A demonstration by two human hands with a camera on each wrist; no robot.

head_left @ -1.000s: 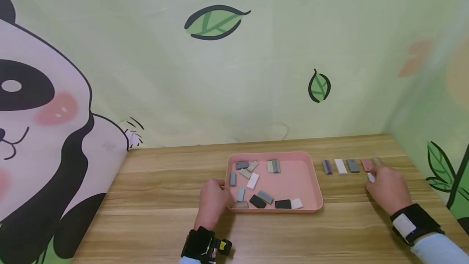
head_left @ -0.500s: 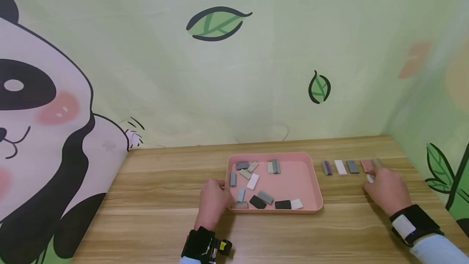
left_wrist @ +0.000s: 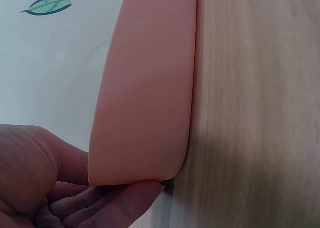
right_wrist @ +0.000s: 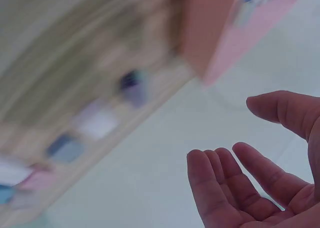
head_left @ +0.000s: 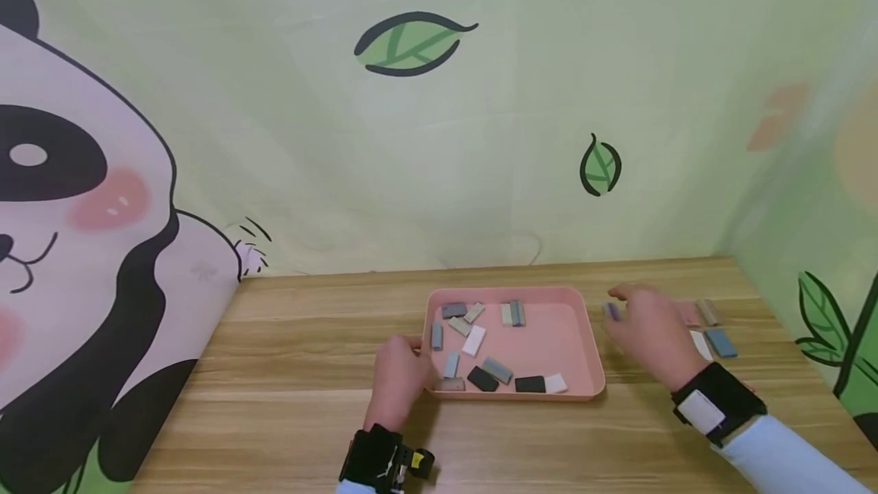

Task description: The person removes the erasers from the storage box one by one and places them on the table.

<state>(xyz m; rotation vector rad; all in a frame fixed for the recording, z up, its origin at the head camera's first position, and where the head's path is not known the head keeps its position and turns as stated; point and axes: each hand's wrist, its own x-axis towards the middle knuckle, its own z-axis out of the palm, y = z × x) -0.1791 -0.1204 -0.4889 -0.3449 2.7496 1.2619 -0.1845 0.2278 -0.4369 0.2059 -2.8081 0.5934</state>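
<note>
My left hand [head_left: 401, 372] grips the left end of a pink rectangular tray [head_left: 559, 341], and in the left wrist view its fingers [left_wrist: 125, 205] lie against the tray's outer wall. Several small flat blocks lie in the tray, among them a white block [head_left: 474, 341] and a black block [head_left: 483, 377]. Over the row of blocks right of the tray is my right hand [head_left: 652, 334], with nothing held; the right wrist view shows its thumb and fingers spread apart. It partly covers a purple-and-grey block [head_left: 613, 312] and hides others in the row.
Beyond the right hand lie a pink block [head_left: 689, 313] and a beige block [head_left: 709, 312]. Nearer, a white block [head_left: 701, 344] sits beside a blue block [head_left: 721, 343]. A printed cloth wall [head_left: 439, 174] stands behind the wooden table [head_left: 295, 372].
My right hand has let go of a white block, now lying in front of the row beside the blue one, and has moved left towards the tray. The left hand stays at the tray.
</note>
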